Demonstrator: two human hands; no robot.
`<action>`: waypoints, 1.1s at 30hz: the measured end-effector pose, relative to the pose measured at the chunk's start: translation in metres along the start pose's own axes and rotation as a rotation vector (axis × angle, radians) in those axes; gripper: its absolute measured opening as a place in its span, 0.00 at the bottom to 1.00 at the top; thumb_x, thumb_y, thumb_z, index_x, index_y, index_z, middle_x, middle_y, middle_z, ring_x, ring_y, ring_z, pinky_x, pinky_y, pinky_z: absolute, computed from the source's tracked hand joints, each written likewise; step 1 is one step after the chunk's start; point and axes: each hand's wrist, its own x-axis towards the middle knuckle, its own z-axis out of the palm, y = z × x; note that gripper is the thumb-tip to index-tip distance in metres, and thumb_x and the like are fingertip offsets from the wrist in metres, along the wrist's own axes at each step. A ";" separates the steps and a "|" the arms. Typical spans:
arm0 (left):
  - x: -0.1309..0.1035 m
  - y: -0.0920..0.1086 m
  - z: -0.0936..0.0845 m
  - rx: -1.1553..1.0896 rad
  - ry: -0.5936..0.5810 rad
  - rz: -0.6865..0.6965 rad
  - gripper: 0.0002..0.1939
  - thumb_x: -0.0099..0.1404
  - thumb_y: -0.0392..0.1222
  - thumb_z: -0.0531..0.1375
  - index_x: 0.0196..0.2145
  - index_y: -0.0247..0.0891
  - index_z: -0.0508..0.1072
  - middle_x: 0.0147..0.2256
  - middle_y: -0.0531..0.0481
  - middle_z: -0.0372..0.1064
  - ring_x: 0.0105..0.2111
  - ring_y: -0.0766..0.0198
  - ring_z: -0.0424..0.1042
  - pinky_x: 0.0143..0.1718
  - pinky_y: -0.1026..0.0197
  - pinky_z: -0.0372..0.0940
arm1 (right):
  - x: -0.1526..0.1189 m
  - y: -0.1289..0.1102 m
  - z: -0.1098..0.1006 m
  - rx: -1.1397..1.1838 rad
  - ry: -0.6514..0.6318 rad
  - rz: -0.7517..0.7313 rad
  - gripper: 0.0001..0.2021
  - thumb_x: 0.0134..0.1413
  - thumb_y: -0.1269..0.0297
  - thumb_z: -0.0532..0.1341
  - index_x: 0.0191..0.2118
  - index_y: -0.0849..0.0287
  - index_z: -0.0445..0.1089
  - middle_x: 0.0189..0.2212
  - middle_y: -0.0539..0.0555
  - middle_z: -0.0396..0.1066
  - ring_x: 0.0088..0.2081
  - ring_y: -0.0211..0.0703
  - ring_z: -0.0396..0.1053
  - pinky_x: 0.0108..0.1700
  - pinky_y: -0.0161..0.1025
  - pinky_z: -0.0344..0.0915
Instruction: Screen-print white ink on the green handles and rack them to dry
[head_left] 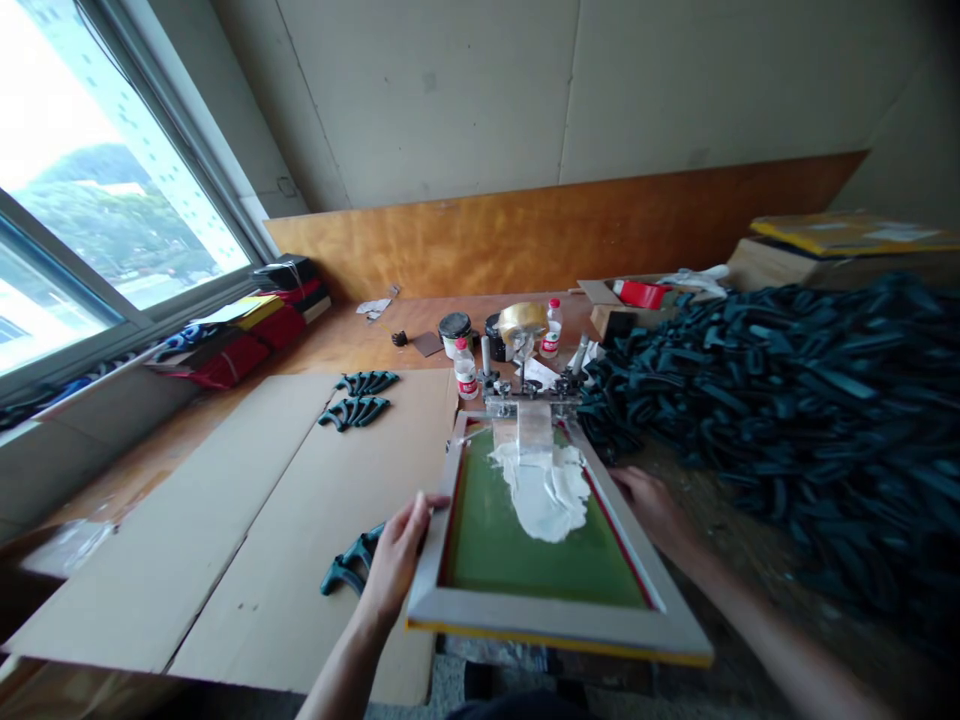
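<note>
A screen printing frame (555,612) with a pale border and green mesh lies in front of me, its far end at a metal clamp (534,400). White ink (551,505) is spread on the mesh, and a clear-looking squeegee blade (535,432) stands in it. My left hand (405,545) is closed on the frame's left edge, thumb on top. On the opposite edge, my right hand (656,508) has its fingers curled against the side, partly hidden and slightly blurred. Dark green curved plastic parts (345,572) lie on the cardboard beside my left hand.
A large heap of dark green parts (795,400) covers the right side. Several more lie in rows (354,412) on the cardboard sheet (247,540). Behind the clamp stand bottles (465,370), a tub (454,330) and a tape roll (523,318). Red boxes (236,350) line the window.
</note>
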 end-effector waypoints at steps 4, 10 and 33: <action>-0.003 -0.075 0.009 0.108 -0.063 -0.105 0.42 0.60 0.64 0.56 0.64 0.36 0.56 0.27 0.53 0.68 0.29 0.61 0.68 0.32 0.62 0.62 | 0.054 -0.027 -0.021 0.012 0.119 -0.151 0.27 0.57 0.57 0.61 0.61 0.58 0.59 0.56 0.62 0.62 0.54 0.54 0.63 0.54 0.47 0.63; 0.008 -0.108 0.018 0.230 -0.029 -0.122 0.38 0.61 0.63 0.53 0.63 0.37 0.58 0.29 0.53 0.69 0.29 0.62 0.68 0.32 0.63 0.61 | 0.061 -0.092 0.002 -0.071 -0.208 -0.335 0.08 0.52 0.72 0.63 0.39 0.60 0.68 0.37 0.56 0.70 0.42 0.47 0.66 0.43 0.40 0.63; 0.005 -0.095 0.014 0.044 -0.031 -0.156 0.41 0.57 0.63 0.59 0.61 0.34 0.61 0.22 0.59 0.61 0.20 0.70 0.60 0.21 0.67 0.52 | 0.029 -0.073 -0.008 0.173 -0.166 -0.471 0.12 0.57 0.67 0.61 0.48 0.54 0.70 0.39 0.52 0.72 0.40 0.43 0.69 0.42 0.37 0.65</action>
